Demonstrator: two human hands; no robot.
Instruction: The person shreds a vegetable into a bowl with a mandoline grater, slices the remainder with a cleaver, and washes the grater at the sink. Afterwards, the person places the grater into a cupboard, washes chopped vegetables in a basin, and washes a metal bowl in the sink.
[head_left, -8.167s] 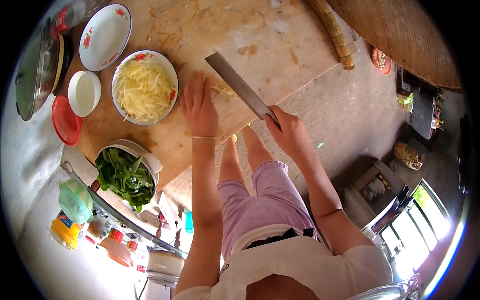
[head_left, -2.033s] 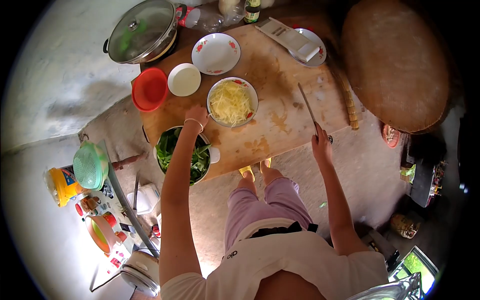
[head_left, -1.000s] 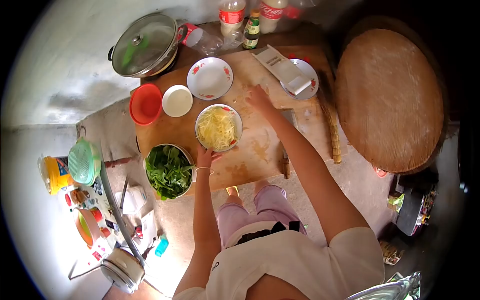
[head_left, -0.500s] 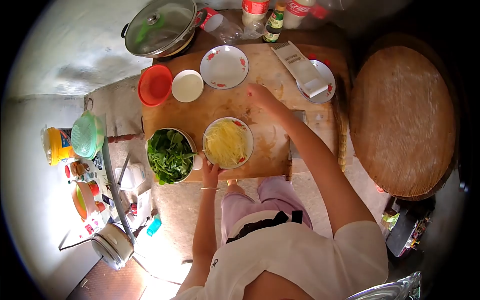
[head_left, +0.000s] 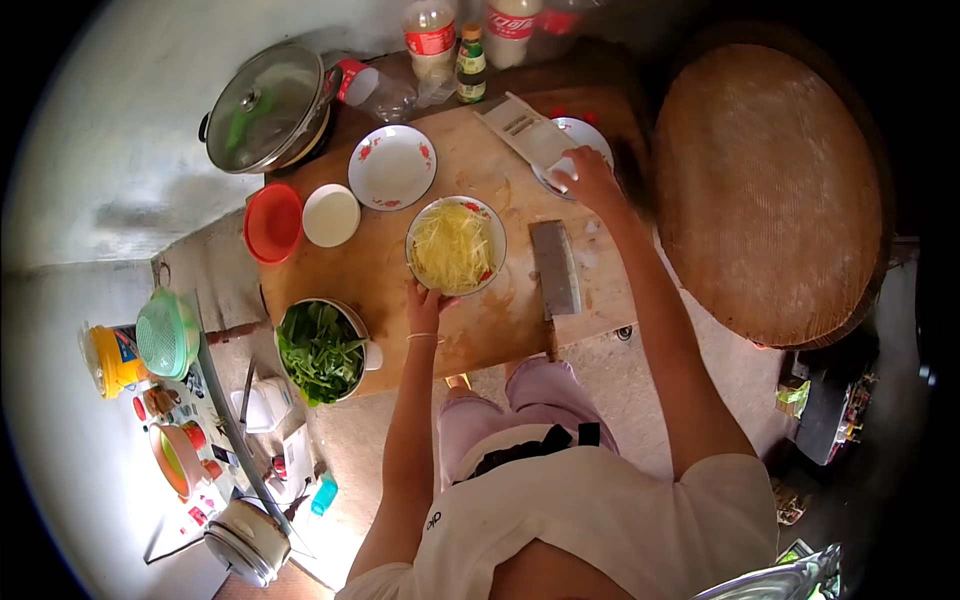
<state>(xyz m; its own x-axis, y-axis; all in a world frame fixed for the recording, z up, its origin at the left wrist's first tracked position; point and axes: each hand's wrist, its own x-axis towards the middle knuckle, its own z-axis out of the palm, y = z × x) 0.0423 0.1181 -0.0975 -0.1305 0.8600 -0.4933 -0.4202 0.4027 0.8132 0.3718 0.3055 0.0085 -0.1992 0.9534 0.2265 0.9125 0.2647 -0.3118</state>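
Note:
A plate [head_left: 411, 262] heaped with pale yellow shreds [head_left: 452, 246] stands on the wooden table. My left hand [head_left: 432, 300] grips its near rim. Over at the right, a white grater [head_left: 527, 130] rests slanted across a second flowered plate [head_left: 597, 138]. My right hand [head_left: 590, 180] is at the grater's near end, fingers curled over it; the fingertips are partly hidden. A cleaver with a wide dark blade [head_left: 555, 265] lies between the two hands, near the table's front edge.
A pot of leafy greens [head_left: 320, 350] stands at the front left. An empty flowered plate [head_left: 393, 168], a white bowl [head_left: 331, 216] and a red basket [head_left: 272, 224] line the left. Behind are a lidded pan [head_left: 270, 110] and bottles [head_left: 471, 65]. A round wooden board [head_left: 770, 195] is at right.
My right hand has moved right, from above the table to the grater. The plate of shreds has slid away from me, my left hand on its rim. The cleaver is now uncovered. The view has shifted.

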